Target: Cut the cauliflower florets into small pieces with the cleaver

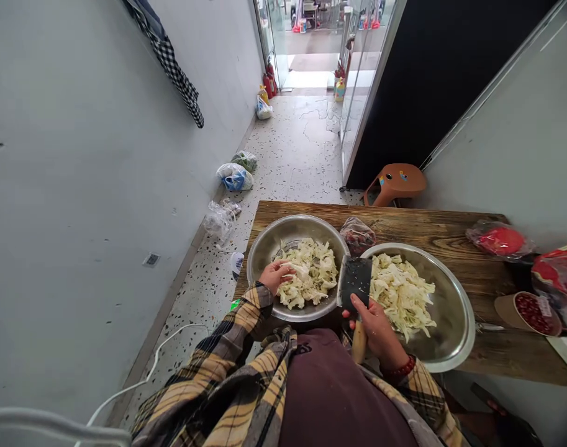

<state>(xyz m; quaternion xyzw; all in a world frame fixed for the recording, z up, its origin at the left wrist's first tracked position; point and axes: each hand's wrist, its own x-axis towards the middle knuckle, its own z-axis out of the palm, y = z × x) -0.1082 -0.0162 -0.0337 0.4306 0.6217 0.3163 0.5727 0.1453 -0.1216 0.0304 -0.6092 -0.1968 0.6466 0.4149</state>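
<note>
My left hand [277, 276] is at the left side of a steel bowl [263, 248], its fingers closed on a pale cauliflower piece [300, 272]. More cut cauliflower [313, 292] lies in this bowl. My right hand [374, 326] grips a cleaver [356, 279] by its wooden handle, with the thumb on the dark blade. The blade stands between the two bowls, over their near rims. A second steel bowl [455, 323] on the right holds a heap of cut cauliflower [399, 292].
On the wooden table [441, 230] are a plastic-wrapped bundle [358, 236], a red item in plastic [501, 240] and a tub of red pieces [535, 312]. An orange stool [397, 183] stands behind. Bags [235, 177] lie on the floor along the left wall.
</note>
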